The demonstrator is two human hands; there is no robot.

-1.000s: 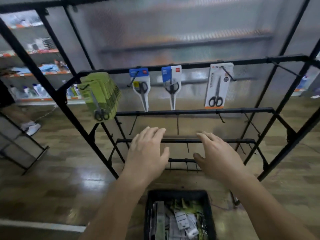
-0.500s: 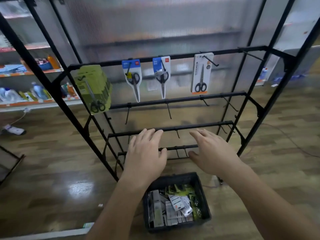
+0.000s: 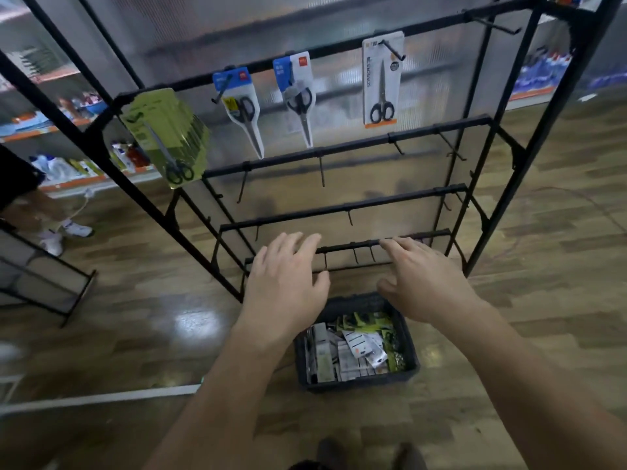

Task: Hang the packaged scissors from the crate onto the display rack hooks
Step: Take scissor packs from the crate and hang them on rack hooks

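Left grip and right grip, both released with fingers spread and holding nothing, hover above the crate on the floor. Packaged scissors lie loose inside the crate. On the display rack, a green stack, a blue pack, a second blue pack and a white pack hang in the top row.

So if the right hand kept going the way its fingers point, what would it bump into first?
Probably the display rack's lowest bar: the right hand points at it with straight fingers, though depth is hard to judge.
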